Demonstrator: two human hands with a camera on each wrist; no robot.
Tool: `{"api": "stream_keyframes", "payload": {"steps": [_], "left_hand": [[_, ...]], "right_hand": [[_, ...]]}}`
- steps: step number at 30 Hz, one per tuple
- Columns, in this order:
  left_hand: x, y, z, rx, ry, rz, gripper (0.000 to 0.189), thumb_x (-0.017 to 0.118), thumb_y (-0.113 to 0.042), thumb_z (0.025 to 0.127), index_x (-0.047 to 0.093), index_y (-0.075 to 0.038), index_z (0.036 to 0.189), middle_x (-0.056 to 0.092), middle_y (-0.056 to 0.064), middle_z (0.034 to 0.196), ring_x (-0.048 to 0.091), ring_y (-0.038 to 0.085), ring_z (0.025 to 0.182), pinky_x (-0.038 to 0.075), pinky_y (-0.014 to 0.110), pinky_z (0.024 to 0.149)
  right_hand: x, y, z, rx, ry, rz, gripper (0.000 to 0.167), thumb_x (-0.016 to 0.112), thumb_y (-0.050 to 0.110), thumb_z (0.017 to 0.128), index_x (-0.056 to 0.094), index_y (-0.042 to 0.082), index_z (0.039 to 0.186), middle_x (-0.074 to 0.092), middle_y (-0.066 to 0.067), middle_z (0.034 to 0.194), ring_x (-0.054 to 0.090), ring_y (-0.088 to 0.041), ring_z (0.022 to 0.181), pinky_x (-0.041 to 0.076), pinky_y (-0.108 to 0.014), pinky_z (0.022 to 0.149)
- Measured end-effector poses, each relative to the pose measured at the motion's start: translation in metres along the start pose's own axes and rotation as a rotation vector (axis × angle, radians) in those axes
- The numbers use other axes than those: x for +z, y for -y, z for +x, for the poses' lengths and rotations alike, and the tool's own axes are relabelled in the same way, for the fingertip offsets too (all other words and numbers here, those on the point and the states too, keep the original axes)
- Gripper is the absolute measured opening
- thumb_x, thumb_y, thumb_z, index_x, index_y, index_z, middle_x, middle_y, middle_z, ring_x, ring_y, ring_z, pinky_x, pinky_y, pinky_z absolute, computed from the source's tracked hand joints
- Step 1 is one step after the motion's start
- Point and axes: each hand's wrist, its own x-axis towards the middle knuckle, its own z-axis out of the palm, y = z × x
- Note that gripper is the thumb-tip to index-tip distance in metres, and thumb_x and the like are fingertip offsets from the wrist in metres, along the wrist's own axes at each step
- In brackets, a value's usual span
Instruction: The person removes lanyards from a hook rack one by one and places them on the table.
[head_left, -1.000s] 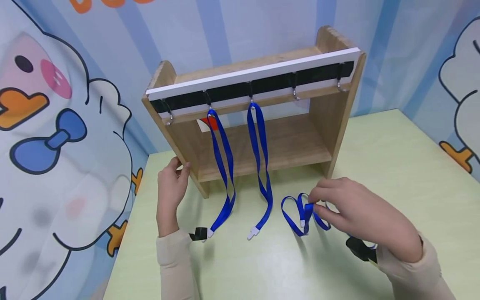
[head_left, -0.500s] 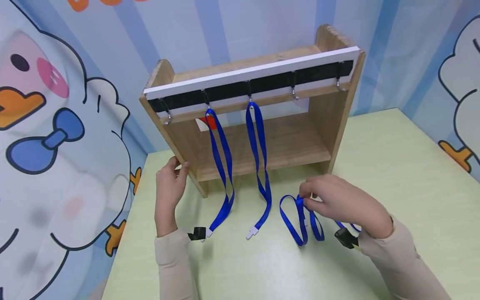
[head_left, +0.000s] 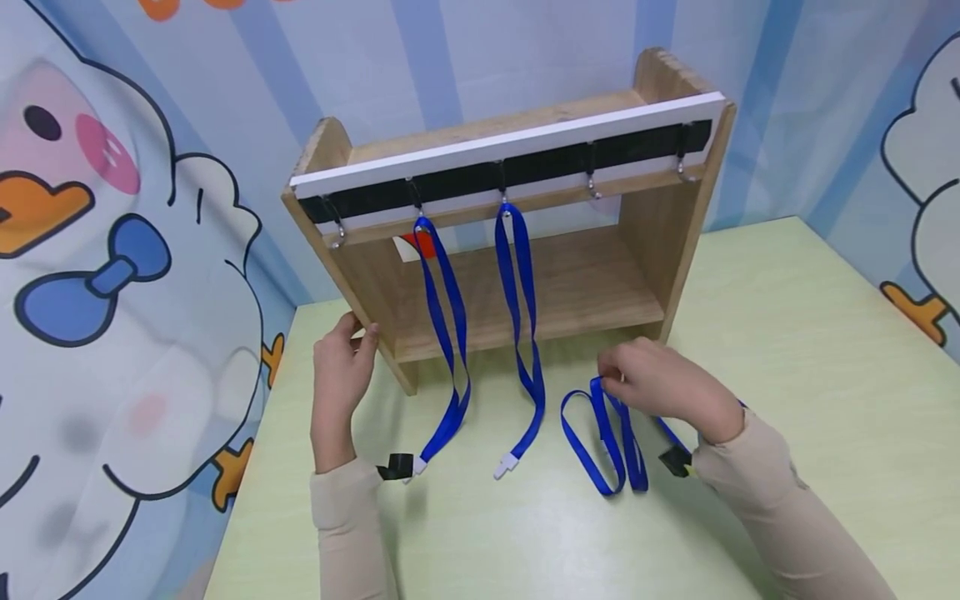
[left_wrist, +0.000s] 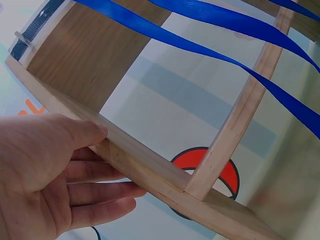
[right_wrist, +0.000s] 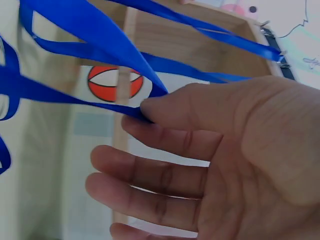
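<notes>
My right hand [head_left: 660, 379] pinches a blue lanyard [head_left: 639, 477] between thumb and index finger, in front of the wooden shelf's lower right. In the right wrist view the strap [right_wrist: 115, 40] leaves the thumb tip, while the other fingers extend below it. The lanyard's loops droop close over the table. My left hand [head_left: 345, 362] holds the left side panel [left_wrist: 145, 172] of the wooden shelf, thumb on its front edge and fingers behind. Two more blue lanyards hang from the shelf's hooks, a left one [head_left: 450, 423] and a middle one [head_left: 506, 267], both with white clips at the bottom.
A black strip [head_left: 457, 185] along the shelf's top rail carries several metal hooks. The far left hook [head_left: 337, 235] and the two right hooks, one of them the end hook [head_left: 682, 169], bear nothing. The pale green table [head_left: 810, 333] meets cartoon-printed walls behind.
My right hand has moved left and slightly toward the shelf, raising the pinched lanyard so its loops hang longer. The left hand stays on the side panel.
</notes>
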Motion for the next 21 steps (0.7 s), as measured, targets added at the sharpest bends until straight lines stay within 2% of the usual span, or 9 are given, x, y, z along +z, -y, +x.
{"api": "stream_keyframes", "payload": {"steps": [9,16,21], "left_hand": [[0.000,0.000,0.000,0.010,-0.005,-0.001,0.040,0.055,-0.018,0.106,0.055,0.006,0.138,0.061,0.025,0.134,0.068,0.040,0.108,0.058,0.050,0.089],[0.000,0.000,0.001,0.001,0.003,0.000,0.041,0.054,-0.019,0.106,0.054,0.006,0.139,0.060,0.025,0.135,0.068,0.040,0.109,0.058,0.049,0.089],[-0.001,0.001,0.001,0.004,0.000,0.001,0.041,0.055,-0.019,0.106,0.054,0.006,0.139,0.061,0.025,0.134,0.068,0.040,0.109,0.058,0.048,0.089]], "right_hand": [[0.014,-0.017,0.016,0.083,0.024,-0.015,0.009,0.064,0.006,0.096,0.071,0.001,0.094,0.055,0.000,0.067,0.050,-0.013,0.057,0.043,-0.027,0.054],[0.026,-0.029,0.025,0.098,0.025,-0.031,0.010,0.064,0.006,0.096,0.069,0.003,0.088,0.053,0.000,0.066,0.050,-0.014,0.057,0.041,-0.028,0.053],[0.030,-0.031,0.028,0.111,0.025,-0.041,0.011,0.062,0.007,0.096,0.069,0.003,0.089,0.055,0.000,0.068,0.051,-0.014,0.059,0.042,-0.028,0.054]]}}
